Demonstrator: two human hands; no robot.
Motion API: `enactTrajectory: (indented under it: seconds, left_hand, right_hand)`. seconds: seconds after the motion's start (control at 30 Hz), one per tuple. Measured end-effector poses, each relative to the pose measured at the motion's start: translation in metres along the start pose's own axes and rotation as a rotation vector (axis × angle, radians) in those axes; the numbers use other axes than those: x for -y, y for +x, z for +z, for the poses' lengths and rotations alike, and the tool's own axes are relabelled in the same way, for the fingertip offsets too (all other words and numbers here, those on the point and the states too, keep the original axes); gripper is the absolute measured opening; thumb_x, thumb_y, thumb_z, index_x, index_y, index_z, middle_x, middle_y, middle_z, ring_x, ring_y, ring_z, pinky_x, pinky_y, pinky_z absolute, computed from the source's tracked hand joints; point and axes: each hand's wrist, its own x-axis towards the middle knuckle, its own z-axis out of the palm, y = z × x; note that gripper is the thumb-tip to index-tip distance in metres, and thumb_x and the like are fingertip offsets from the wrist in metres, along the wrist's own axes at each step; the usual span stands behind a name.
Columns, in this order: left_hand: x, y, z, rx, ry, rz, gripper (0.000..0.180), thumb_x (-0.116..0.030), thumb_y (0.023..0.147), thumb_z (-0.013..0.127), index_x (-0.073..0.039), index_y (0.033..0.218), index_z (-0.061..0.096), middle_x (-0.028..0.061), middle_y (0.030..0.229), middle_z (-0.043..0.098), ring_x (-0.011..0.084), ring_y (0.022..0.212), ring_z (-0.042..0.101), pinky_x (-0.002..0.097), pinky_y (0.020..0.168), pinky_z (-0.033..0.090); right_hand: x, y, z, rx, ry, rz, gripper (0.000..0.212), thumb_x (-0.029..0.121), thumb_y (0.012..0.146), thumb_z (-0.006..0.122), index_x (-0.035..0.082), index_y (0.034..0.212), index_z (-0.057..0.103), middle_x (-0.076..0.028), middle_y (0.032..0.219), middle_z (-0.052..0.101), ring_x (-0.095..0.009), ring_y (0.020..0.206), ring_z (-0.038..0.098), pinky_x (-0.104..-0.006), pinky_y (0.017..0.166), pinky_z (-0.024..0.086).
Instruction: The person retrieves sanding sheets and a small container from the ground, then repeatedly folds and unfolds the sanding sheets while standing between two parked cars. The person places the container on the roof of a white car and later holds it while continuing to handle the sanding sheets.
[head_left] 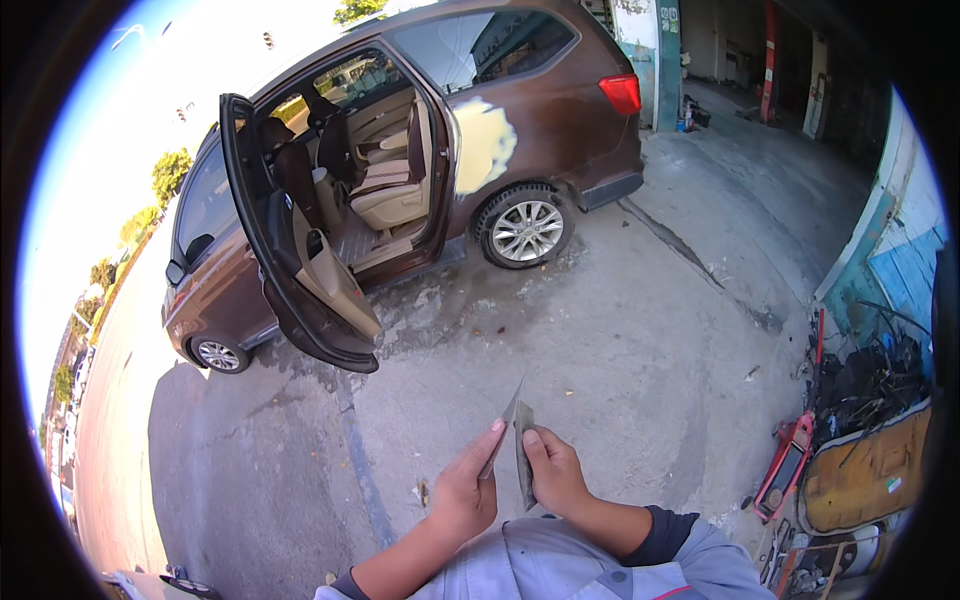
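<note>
In front of my body, my left hand (468,490) is closed on a thin, dark flat piece (497,452) that tapers upward to a point. I cannot tell if it is a sheet or a blade. Close beside it, my right hand (557,474) grips a narrow grey slab (524,450), seen nearly edge-on, with the thumb on its side. The upper ends of the two pieces come close together; whether they touch is unclear. Ahead stands a brown car (560,105) with a pale yellow patch (484,146) on its rear side panel, beside the door opening.
A rear door (300,250) of the car hangs wide open toward me, showing beige seats. The rear wheel (525,228) rests on stained concrete. To my right lie a red floor jack (785,468), a worn yellow-brown panel (866,470) and dark scrap parts (872,385). A garage opening is behind right.
</note>
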Motion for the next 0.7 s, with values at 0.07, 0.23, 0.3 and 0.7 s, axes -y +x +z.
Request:
enactTrajectory:
  seconds: [0.07,0.23,0.3,0.7]
  left_hand:
    - [0.000,0.002,-0.005,-0.023,-0.076,-0.184,0.053,0.009,0.099,0.048,-0.004,0.150,0.058,0.0253,0.137,0.067,0.0399,0.127,0.067,0.0424,0.106,0.054]
    - [0.003,0.008,0.006,-0.095,0.008,0.148,0.048,0.008,0.100,0.052,-0.004,0.145,0.063,0.0224,0.136,0.069,0.0397,0.127,0.067,0.0422,0.109,0.053]
    - [0.006,0.010,0.008,-0.076,0.021,0.229,0.050,0.009,0.097,0.054,-0.004,0.144,0.063,0.0219,0.136,0.069,0.0405,0.128,0.066,0.0438,0.110,0.053]
    - [0.031,0.013,-0.048,-0.092,0.396,0.496,0.050,0.005,0.072,0.066,-0.005,0.120,0.076,0.0134,0.128,0.075,0.0346,0.122,0.071,0.0449,0.102,0.059]
  right_hand:
    - [0.000,-0.007,-0.016,0.052,0.065,0.188,0.035,0.033,0.110,0.064,-0.001,0.110,0.072,0.002,0.088,0.066,-0.003,0.077,0.055,-0.0244,0.069,0.046]
    - [0.016,0.026,-0.041,-0.327,0.337,-0.362,0.028,0.028,0.108,0.067,0.000,0.107,0.070,0.004,0.089,0.064,-0.003,0.076,0.053,-0.0245,0.067,0.044]
    - [0.021,0.016,-0.039,-0.263,0.196,-0.293,0.024,0.025,0.107,0.067,0.001,0.107,0.070,0.002,0.086,0.064,-0.005,0.074,0.053,-0.0250,0.066,0.044]
    - [0.037,0.050,-0.080,-0.198,-0.795,-0.856,0.025,0.006,0.083,0.074,0.010,0.107,0.078,-0.007,0.101,0.066,-0.025,0.081,0.064,-0.0402,0.073,0.055]
